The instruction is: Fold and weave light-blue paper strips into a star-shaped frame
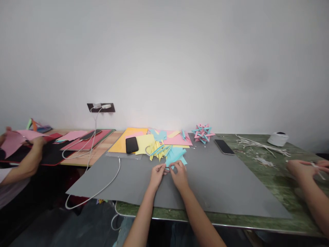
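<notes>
My left hand [157,173] and my right hand [179,174] are close together over the grey mat [210,181], fingers pinched. Between their fingertips is a small piece of blue paper [167,168], partly hidden by the fingers. Just beyond them lie blue paper sheets [176,155]. Behind and to the left is a pile of yellow paper strips [157,151], with blue-handled scissors [164,149] apparently on it. A pink-and-blue folded paper star shape [203,133] stands farther back on the right.
A black phone [132,145] and another phone [224,146] lie on the mat. A white cable [108,185] crosses its left side. People's hands work at left [36,140] and right [303,169]. White strings [259,143] lie on the green table [257,164].
</notes>
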Demonstrator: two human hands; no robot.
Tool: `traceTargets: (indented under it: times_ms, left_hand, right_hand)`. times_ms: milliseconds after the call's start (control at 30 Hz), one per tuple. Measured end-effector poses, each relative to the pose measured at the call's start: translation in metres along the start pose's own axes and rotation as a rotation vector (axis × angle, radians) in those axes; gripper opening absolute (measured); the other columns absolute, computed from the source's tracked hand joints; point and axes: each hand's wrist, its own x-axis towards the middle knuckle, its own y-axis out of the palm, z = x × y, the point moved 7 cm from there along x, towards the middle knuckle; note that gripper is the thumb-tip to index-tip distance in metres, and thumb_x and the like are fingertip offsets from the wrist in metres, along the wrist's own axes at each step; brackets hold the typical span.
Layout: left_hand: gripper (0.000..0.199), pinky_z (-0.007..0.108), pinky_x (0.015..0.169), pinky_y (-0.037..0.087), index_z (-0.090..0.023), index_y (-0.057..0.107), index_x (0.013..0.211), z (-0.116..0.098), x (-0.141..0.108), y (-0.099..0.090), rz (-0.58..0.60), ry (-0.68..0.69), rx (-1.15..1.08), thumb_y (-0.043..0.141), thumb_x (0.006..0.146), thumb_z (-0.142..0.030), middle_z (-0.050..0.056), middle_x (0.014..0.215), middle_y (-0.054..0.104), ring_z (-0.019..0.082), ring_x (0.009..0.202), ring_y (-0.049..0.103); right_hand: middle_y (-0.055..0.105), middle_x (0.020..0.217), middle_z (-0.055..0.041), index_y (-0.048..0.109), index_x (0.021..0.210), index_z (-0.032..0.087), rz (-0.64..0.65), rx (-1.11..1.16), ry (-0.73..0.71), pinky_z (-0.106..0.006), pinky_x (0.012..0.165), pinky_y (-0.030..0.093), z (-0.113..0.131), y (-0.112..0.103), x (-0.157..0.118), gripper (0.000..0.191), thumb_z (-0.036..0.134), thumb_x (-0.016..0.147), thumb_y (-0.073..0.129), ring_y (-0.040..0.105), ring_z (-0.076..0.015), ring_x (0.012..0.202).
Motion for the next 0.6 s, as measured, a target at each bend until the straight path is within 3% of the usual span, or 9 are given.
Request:
traceTargets:
  times_ms: [300,600]
  left_hand:
    - [0.042,0.020,0.050,0.043,-0.011,0.059,0.093,0.001,-0.002,0.002,0.009,-0.022,-0.041,0.063,0.058,-0.035,0.010,0.075,0.067,0.015,0.060,0.061]
    - [0.032,0.021,0.050,0.043,-0.011,0.062,0.080,0.000,-0.004,0.000,-0.021,-0.025,-0.021,0.064,0.056,-0.032,0.009,0.075,0.067,0.016,0.062,0.061]
  right_hand:
    - [0.048,0.066,-0.0005,0.058,0.068,0.019,0.013,0.225,0.059,-0.025,0.061,0.036,-0.020,0.011,0.003,0.010,0.026,0.067,0.052,0.045,-0.0148,0.065]
    - [0.050,0.065,-0.0003,0.059,0.068,0.018,0.029,0.323,0.069,-0.025,0.060,0.037,-0.019,0.013,0.002,0.011,0.028,0.065,0.053,0.044,-0.0139,0.062]
